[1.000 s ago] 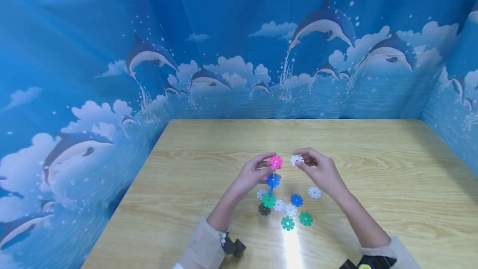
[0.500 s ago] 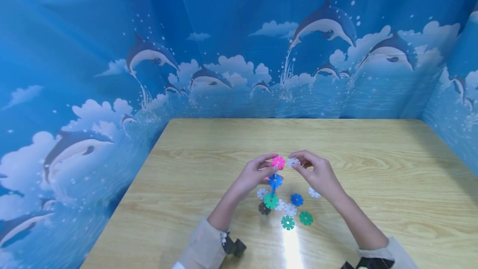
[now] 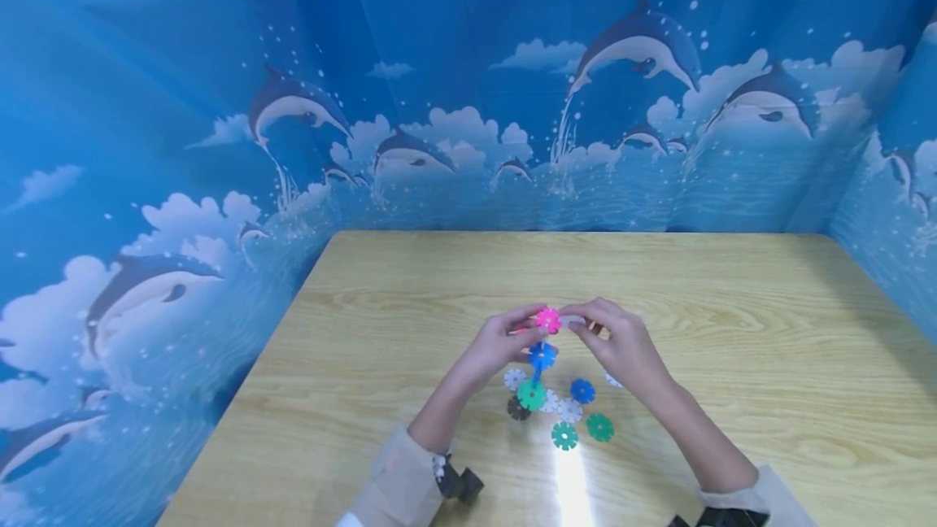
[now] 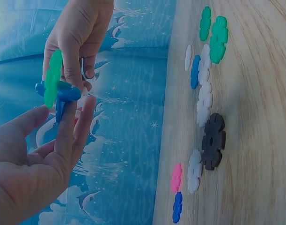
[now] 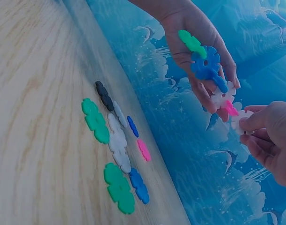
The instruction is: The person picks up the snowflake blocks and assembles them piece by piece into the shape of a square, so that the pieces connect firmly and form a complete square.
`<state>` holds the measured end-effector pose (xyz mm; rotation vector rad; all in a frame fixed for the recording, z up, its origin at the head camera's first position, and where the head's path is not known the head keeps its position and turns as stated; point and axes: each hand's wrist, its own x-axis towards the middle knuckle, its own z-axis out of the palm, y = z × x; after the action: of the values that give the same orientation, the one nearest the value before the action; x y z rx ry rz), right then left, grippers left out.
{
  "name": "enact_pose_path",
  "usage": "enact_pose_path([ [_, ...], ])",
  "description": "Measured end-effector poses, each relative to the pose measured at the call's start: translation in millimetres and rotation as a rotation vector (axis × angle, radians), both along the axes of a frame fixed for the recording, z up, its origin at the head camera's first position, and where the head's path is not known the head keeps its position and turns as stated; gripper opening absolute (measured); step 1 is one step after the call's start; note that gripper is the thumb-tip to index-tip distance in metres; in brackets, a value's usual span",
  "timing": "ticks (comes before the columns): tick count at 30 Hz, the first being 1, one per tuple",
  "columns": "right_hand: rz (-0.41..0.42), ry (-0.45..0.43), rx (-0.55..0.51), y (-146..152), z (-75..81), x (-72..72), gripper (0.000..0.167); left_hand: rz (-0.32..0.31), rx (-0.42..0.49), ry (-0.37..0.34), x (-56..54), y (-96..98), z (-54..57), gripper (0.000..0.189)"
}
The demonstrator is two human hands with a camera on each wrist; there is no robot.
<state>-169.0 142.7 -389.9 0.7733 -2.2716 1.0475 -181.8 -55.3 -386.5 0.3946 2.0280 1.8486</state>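
Observation:
My left hand (image 3: 496,346) holds a joined chain of notched plastic snowflake discs above the table. In it I see a pink disc (image 3: 548,320), a white disc (image 5: 222,96), a blue disc (image 5: 206,63) with another blue one edge-on, and a green disc (image 3: 531,395) at the near end. Between thumb and fingers my right hand (image 3: 618,341) pinches a loose-edged white disc (image 5: 241,121), its rim right at the pink disc. The right fingers cover part of this white disc in the head view.
Below the hands, loose discs lie on the wooden table (image 3: 381,307): green discs (image 3: 564,436), a blue disc (image 3: 582,391), several white discs (image 3: 569,411) and a black disc (image 3: 518,408). A pink disc (image 5: 143,150) lies beside another blue one (image 5: 133,126). A dolphin-print curtain (image 3: 468,177) hangs behind.
My right hand has moved left, bringing the white disc against the pink disc and turning it more edge-on. The left hand with the chain has shifted slightly right.

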Motion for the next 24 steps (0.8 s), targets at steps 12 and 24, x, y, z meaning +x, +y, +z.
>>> enact_pose_path([
  [12, 0.005, 0.098, -0.051, -1.7, -4.7, -1.8, 0.029, 0.021, 0.022, 0.004, -0.6, -0.7, -1.0, 0.043],
  [24, 0.096, 0.165, -0.095, -4.3, -1.8, 0.5, 0.028, 0.157, 0.014, 0.023, -0.9, 0.5, 0.5, 0.031],
])
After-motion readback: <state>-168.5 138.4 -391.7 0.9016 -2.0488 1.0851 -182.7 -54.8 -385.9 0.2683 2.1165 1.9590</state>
